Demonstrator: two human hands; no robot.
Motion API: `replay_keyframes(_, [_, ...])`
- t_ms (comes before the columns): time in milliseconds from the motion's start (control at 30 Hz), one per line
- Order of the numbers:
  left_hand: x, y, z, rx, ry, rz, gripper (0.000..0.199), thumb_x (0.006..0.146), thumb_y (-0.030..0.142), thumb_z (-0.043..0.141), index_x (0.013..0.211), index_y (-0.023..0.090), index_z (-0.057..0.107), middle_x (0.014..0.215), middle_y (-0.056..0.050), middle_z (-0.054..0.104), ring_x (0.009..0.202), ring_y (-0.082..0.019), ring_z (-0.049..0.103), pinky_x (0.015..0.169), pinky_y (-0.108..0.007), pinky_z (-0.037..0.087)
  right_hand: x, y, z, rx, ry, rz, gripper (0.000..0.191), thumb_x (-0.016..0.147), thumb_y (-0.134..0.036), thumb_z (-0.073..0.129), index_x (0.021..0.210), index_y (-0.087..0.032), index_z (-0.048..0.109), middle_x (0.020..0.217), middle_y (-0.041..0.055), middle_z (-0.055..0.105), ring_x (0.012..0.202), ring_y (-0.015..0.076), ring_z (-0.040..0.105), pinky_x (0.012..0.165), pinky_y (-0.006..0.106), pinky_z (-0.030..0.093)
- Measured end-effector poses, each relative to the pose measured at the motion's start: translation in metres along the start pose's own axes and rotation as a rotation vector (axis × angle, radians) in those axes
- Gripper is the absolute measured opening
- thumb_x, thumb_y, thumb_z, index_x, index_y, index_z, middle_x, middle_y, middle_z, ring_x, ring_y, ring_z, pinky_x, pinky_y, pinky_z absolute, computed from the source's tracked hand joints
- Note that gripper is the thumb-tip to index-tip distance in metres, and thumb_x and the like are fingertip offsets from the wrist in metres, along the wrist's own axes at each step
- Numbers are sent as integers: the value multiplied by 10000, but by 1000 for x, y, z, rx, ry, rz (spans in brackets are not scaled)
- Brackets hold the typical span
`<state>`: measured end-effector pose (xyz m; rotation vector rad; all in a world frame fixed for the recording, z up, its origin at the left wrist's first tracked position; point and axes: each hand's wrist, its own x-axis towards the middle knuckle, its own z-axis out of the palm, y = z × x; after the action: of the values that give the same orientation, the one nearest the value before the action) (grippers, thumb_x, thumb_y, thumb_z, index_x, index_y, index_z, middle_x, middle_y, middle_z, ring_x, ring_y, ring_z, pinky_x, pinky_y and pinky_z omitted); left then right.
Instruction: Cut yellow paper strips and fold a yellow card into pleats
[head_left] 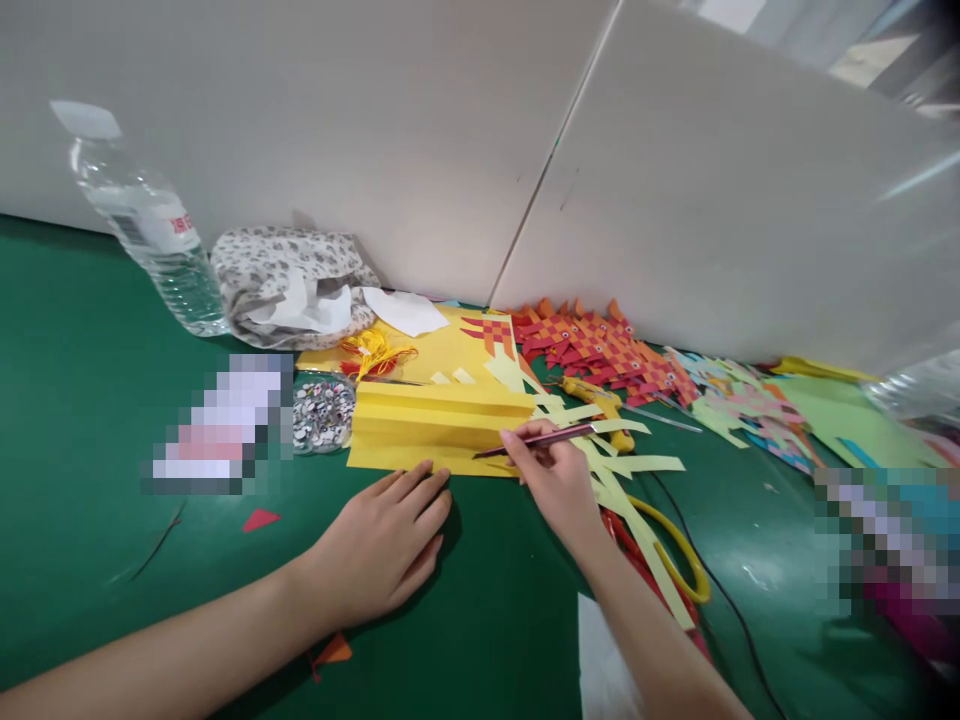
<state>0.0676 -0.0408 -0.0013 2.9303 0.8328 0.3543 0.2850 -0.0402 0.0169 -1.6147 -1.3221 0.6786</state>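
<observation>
A sheet of yellow paper [427, 425] with lengthwise creases lies on the green table, its upper part raised in a fold. My left hand [397, 535] rests flat and open, fingertips on the paper's near edge. With my right hand [551, 470] I grip a dark pencil [547, 438] between thumb and fingers. Its tip points left and meets the paper near its lower right part, as far as I can see. Pale yellow-green paper strips [637, 465] lie criss-crossed beside and under my right hand. Red-handled scissors, partly hidden, lie beneath the strips near my right wrist.
A water bottle [154, 225] stands back left beside a patterned tissue pouch [292, 265]. A bag of googly eyes [322, 413] adjoins the paper. Woven red-orange paper fish [600, 350] are piled against the grey partition [337, 120]. A yellow glue gun [589, 392] lies right, with a dark cord.
</observation>
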Motion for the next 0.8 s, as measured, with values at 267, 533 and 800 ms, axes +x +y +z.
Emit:
replay_keyframes(267, [0,-2,4,-9,-10,-5,341,926,280,370,1210,156,512,1361,-112,499,1276,-295,426,1004,-429,425,-5,6,8,341,3,-15,270,805,-424,625,688,-199,534,510,-49,530,439,88,473,468,210,407])
replay_keyframes(533, [2,0,3,0,12,6,326,922,260,374,1184,145,528,1334,-115,524,1253,-299,451,987,-431,441,-8,4,25,221,-71,46,278,765,-423,674,704,-187,539,563,-13,624,353,59,425,350,182,341])
replay_keyframes(800, [3,-1,3,6,-1,6,340,931,267,343,1186,143,532,1336,-115,525,1249,-295,457,981,-431,444,-6,5,24,253,-48,85,298,751,-447,678,707,-192,530,645,31,707,347,65,429,353,188,357])
